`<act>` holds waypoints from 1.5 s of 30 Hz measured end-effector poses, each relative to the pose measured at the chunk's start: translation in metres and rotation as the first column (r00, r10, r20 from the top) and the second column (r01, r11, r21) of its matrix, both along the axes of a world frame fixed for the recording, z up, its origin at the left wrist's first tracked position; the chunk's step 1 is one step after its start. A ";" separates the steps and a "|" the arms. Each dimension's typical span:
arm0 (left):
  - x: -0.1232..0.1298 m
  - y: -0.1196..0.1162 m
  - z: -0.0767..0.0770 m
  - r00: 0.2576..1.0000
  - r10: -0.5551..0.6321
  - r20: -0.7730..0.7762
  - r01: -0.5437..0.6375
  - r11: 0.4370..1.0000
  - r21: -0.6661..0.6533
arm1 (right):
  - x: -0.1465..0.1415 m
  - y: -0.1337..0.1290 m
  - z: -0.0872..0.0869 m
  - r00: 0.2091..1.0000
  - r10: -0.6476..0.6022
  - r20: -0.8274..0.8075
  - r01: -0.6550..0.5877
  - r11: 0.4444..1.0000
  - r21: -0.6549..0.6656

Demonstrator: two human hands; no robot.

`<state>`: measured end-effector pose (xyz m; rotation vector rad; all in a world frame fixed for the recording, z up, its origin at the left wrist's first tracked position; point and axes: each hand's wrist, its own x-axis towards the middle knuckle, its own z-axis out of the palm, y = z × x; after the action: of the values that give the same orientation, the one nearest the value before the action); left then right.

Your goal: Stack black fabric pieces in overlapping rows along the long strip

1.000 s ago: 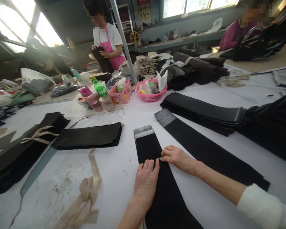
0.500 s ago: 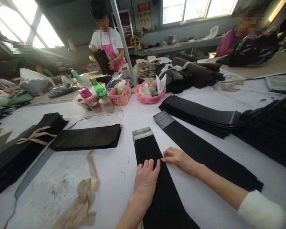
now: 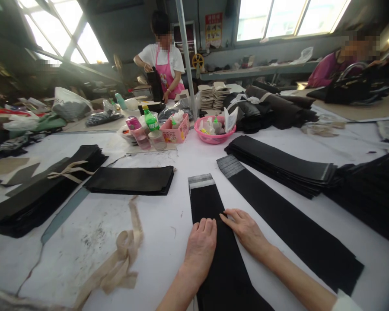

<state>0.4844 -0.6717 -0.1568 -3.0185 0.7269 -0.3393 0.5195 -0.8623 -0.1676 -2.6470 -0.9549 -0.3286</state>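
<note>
Touching the upper face of a black strip [image 3: 227,268], the left grip [image 3: 201,242] is rested near its left edge with the fingers bent together; whether any material is pinched there cannot be told. The strip's right edge is met by the fingertips of the right grip [image 3: 248,233], which are held close together; whether they are clenched on that edge cannot be told either. The strip is spread on the white desk [image 3: 165,250], on the near side of the pink basin [image 3: 214,138], with its grey-banded end pointed toward the basin. To the near right of the basin, a second black strip [image 3: 288,219] is laid slantwise, and closer to the basin a stack of black strips [image 3: 278,162] is placed. To the near left of the basin, a shorter black stack [image 3: 129,180] is set, and farther left a black bundle [image 3: 45,198] is tied with pale tape [image 3: 69,170]. Just left of the basin, a pink box [image 3: 175,133] is seen. Behind the basin, to its left, dark material [image 3: 154,86] is held by a person in a pink apron [image 3: 168,73].
</note>
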 end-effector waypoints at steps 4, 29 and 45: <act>-0.018 0.020 -0.008 0.996 0.084 0.034 -0.082 0.993 -0.080 | -0.001 -0.006 0.002 0.999 -0.006 0.035 0.007 0.999 -0.036; -0.031 0.065 -0.025 0.946 0.250 -0.207 -0.302 0.445 -0.843 | 0.061 0.024 0.109 0.575 0.067 -0.815 -0.030 0.998 0.061; -0.009 0.045 0.046 0.977 -0.028 -0.212 -0.177 0.451 -0.875 | -0.006 0.035 0.159 0.854 0.154 -0.497 -0.034 0.970 0.241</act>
<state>0.4755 -0.6266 -0.1104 -4.1551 0.4850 -0.5815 0.5139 -0.8272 -0.0085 -2.2844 -0.8055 0.2742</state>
